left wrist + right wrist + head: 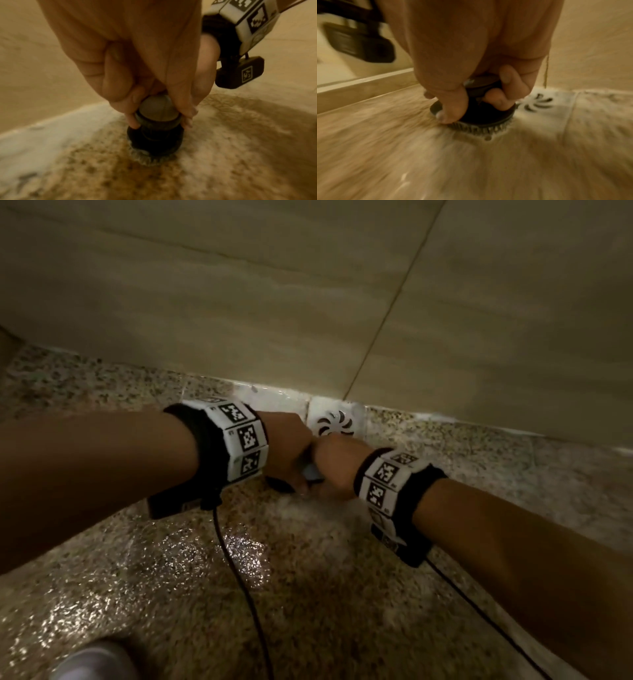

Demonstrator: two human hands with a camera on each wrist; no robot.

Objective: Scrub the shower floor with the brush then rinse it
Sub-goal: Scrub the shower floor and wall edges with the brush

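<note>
Head view: left hand (287, 446) and right hand (334, 465) both grip round black brush (155, 136) with grey knob, bristles down on wet, foamy speckled shower floor (308, 594) beside drain (335, 422) at wall edge.

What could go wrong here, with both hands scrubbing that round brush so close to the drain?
The brush sits right beside the slotted drain cover; its bristles might catch in the slots. The speckled floor looks wet and foamy, so the left hand and right hand gripping the knob could slip. Cables trail over the wet floor.
</note>
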